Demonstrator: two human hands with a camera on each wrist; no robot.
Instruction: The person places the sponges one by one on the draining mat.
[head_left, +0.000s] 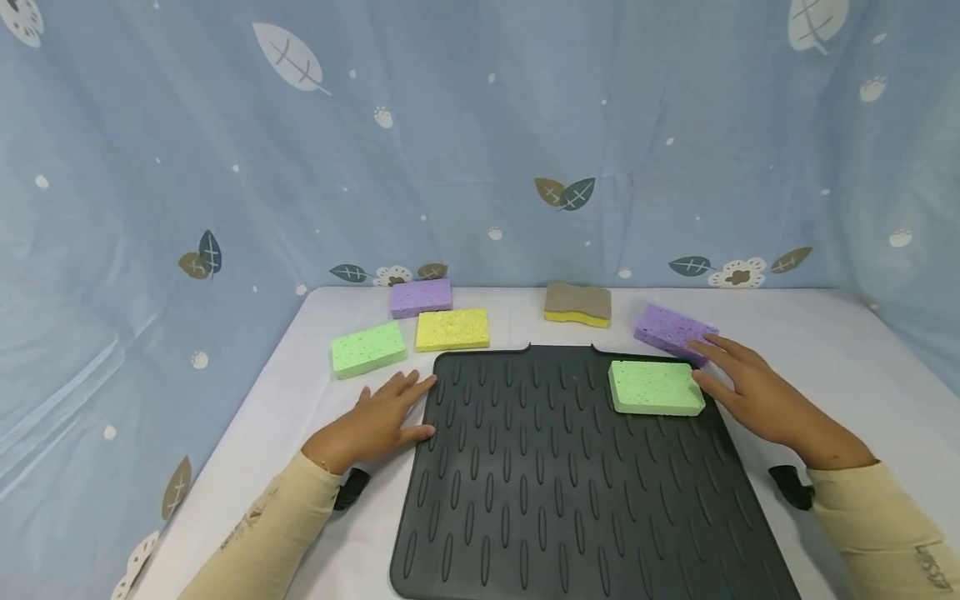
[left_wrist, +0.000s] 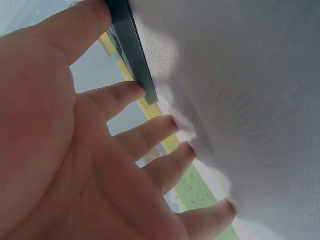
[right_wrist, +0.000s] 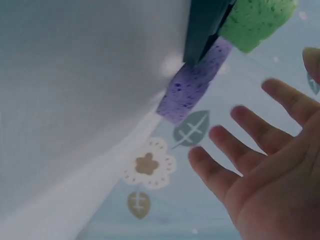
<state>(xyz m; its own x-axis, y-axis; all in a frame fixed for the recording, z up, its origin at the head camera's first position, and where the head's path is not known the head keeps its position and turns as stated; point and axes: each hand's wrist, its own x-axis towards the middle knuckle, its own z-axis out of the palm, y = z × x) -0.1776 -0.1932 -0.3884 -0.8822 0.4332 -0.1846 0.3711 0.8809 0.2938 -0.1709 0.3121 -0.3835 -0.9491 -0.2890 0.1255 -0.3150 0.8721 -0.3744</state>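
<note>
- The work in hand looks like moving sponges onto the black mat [head_left: 555, 467]. One green sponge [head_left: 656, 387] already lies on the mat's far right corner, so I'd call this just after a placement.
- Right hand [head_left: 757, 396] sits just right of that green sponge, fingers straight and spread, holding nothing. In the head view the fingertips reach toward the purple sponge [head_left: 672, 331], which lies on the counter [head_left: 825, 367] just past the mat's far right corner. The right wrist view shows a gap between hand and sponges, so I wouldn't say it's touching either one.
- Left hand [head_left: 378, 425] rests flat at the mat's left edge, fingers relaxed and apart, nothing gripped. In the left wrist view the thumb lies against the mat's edge and the other fingertips press into the white cloth.
- Off the mat at the far left: another green sponge [head_left: 368, 349], a yellow sponge [head_left: 452, 330] and a second purple one [head_left: 421, 297]. A yellow sponge with a grey scrub top [head_left: 577, 305] sits far centre.
- My guess for the next move: the purple sponge by the right hand is closest. It calls for a short reach, a grip round its sides, and a lift over the mat's raised rim.
</note>
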